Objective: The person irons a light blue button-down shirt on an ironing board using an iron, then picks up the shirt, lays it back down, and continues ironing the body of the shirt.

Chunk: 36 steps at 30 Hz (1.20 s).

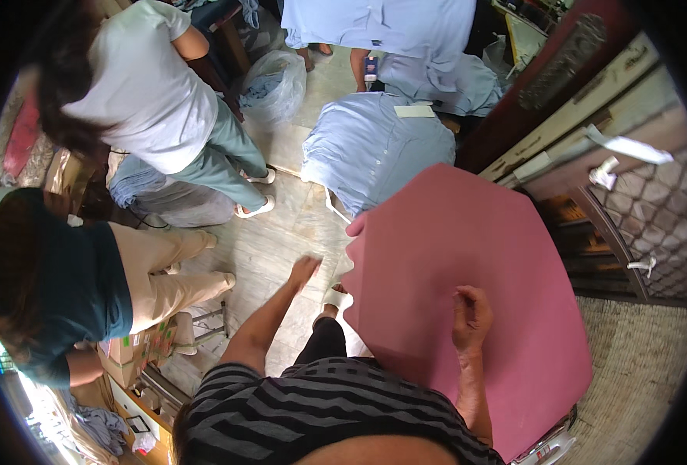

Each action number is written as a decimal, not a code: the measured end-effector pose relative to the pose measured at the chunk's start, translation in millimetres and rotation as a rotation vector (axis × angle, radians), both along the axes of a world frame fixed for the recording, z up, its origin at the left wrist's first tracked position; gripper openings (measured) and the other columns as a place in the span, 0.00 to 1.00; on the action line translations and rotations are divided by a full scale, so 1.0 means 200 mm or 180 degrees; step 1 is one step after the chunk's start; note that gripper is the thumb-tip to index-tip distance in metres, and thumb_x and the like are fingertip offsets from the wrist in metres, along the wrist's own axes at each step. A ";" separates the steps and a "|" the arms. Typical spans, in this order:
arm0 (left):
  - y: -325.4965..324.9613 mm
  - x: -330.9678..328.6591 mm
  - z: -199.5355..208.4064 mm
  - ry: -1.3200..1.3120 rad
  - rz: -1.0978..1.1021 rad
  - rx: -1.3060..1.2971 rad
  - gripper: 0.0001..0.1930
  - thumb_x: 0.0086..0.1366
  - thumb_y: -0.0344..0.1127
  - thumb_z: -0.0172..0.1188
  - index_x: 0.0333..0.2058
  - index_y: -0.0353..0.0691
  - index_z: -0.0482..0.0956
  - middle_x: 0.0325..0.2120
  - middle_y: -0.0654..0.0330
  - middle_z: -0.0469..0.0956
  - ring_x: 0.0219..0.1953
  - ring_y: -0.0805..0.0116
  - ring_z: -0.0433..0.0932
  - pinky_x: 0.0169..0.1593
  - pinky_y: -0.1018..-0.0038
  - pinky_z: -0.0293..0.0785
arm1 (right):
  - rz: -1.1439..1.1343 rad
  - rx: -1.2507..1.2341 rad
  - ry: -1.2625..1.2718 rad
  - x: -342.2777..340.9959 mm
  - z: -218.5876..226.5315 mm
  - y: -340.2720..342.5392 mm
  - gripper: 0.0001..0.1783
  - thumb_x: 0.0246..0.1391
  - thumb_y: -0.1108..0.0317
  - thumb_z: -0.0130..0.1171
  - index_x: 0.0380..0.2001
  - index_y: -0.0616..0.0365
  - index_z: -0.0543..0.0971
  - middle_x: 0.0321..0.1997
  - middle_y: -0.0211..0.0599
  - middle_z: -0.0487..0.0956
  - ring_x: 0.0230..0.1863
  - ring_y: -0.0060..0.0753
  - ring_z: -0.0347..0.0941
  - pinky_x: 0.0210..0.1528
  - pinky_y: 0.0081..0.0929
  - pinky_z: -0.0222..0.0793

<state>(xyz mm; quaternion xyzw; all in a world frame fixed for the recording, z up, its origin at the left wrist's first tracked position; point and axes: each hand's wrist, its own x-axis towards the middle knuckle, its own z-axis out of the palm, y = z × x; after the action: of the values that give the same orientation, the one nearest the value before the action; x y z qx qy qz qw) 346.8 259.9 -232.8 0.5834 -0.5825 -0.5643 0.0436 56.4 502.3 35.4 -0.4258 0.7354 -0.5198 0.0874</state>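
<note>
My right hand [473, 316] hovers over a table draped in pink cloth [506, 256]. Its fingers are loosely bent, with a gap between thumb and fingers and nothing seen in them. Out to the left, over the floor, hangs my left hand [305, 271]. Motion blurs its fingers, so their pose is unclear; no held thing shows. The cloth has a wavy left edge close to my left hand. Beyond the table's far end lies a light blue buttoned shirt [367, 147], with a pale paper slip [414, 111] on top.
Two people stand at left, one in a white top [150, 85], one in a dark teal top [72, 271]. Plastic bags of blue cloth [274, 89] sit on the tiled floor [281, 201]. More blue cloth [382, 23] spreads at the back. A lattice door [654, 225] is at right.
</note>
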 end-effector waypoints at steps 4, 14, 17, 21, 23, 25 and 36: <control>-0.54 -0.61 0.11 0.1288 0.0844 -0.0675 0.21 0.62 0.50 0.64 0.24 0.35 0.78 0.18 0.63 0.73 0.25 0.75 0.71 0.32 0.73 0.70 | -0.0208 0.0151 -0.0164 -0.08 -0.03 -0.24 0.06 0.56 0.81 0.59 0.36 0.58 0.78 0.31 0.31 0.76 0.32 0.21 0.72 0.34 0.18 0.68; -0.71 -0.70 0.40 -0.0084 0.0045 -0.1572 0.21 0.57 0.56 0.65 0.25 0.40 0.79 0.17 0.55 0.73 0.22 0.54 0.74 0.29 0.62 0.69 | -0.0222 0.0373 -0.0306 -0.16 0.03 -0.59 0.09 0.56 0.83 0.57 0.37 0.59 0.79 0.35 0.32 0.76 0.34 0.22 0.72 0.34 0.18 0.67; -0.74 -0.72 0.43 0.0517 -0.0455 -0.2352 0.10 0.57 0.42 0.67 0.32 0.43 0.80 0.23 0.56 0.73 0.26 0.54 0.75 0.30 0.62 0.69 | 0.0286 0.0271 0.0486 -0.18 0.04 -0.79 0.11 0.54 0.83 0.57 0.38 0.58 0.79 0.35 0.34 0.77 0.32 0.26 0.73 0.34 0.19 0.68; -0.82 -0.75 0.46 0.0712 -0.1056 -0.2402 0.05 0.58 0.31 0.63 0.34 0.45 0.79 0.30 0.56 0.71 0.31 0.53 0.75 0.33 0.61 0.70 | 0.0632 0.0654 0.0666 -0.15 0.05 -1.03 0.08 0.53 0.77 0.60 0.38 0.57 0.79 0.36 0.37 0.79 0.32 0.37 0.76 0.34 0.28 0.72; -0.88 -0.78 0.50 0.1061 -0.1189 -0.3270 0.05 0.60 0.31 0.61 0.36 0.44 0.77 0.30 0.55 0.71 0.32 0.51 0.73 0.34 0.60 0.69 | 0.0701 0.1076 0.0804 -0.14 0.05 -1.12 0.09 0.52 0.71 0.62 0.38 0.57 0.79 0.38 0.38 0.80 0.34 0.42 0.78 0.35 0.34 0.74; -0.93 -0.83 0.56 0.1188 -0.1303 -0.3771 0.05 0.62 0.30 0.58 0.38 0.43 0.75 0.31 0.54 0.71 0.33 0.50 0.72 0.36 0.59 0.68 | 0.0797 0.1369 0.1075 -0.15 0.05 -1.20 0.13 0.51 0.64 0.64 0.38 0.58 0.78 0.38 0.40 0.80 0.36 0.45 0.78 0.37 0.37 0.74; -1.21 -1.24 1.44 0.2022 -0.1119 -0.4671 0.05 0.66 0.29 0.52 0.41 0.41 0.70 0.32 0.50 0.76 0.34 0.45 0.78 0.32 0.54 0.70 | 0.0082 0.2693 0.2036 -0.53 -0.07 -1.73 0.23 0.48 0.56 0.63 0.44 0.60 0.74 0.38 0.53 0.81 0.42 0.57 0.80 0.44 0.49 0.75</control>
<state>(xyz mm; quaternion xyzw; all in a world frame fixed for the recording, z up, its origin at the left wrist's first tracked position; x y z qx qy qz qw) 98.9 17.4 56.1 0.1189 -0.8465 -0.1764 0.4881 -49.5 157.2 21.5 -0.4996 0.8655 -0.0208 0.0292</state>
